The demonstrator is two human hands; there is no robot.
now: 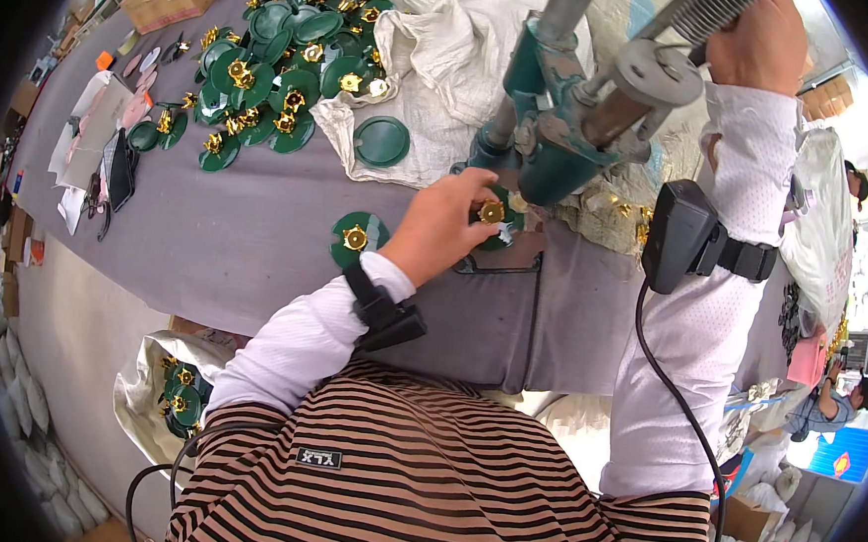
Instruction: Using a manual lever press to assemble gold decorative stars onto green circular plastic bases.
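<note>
My left hand (447, 222) is closed on the edge of a green disc with a gold, crown-shaped centrepiece (492, 212), at the foot of a green hand press (565, 165). At the upper right my right hand (761, 43) is raised and wrapped round the press lever (701, 55), most of which is hidden. Left of my left wrist lies another green disc with a gold centrepiece (354, 238). A plain green disc (381, 143) rests on white sacking beyond my left hand.
A heap of green discs with gold pieces (267, 72) covers the far left of the grey-covered table (279, 197). Small gold pieces (644, 219) lie right of the press. A white sack (138, 392) with more discs stands below the table. Another person (833, 407) is at far right.
</note>
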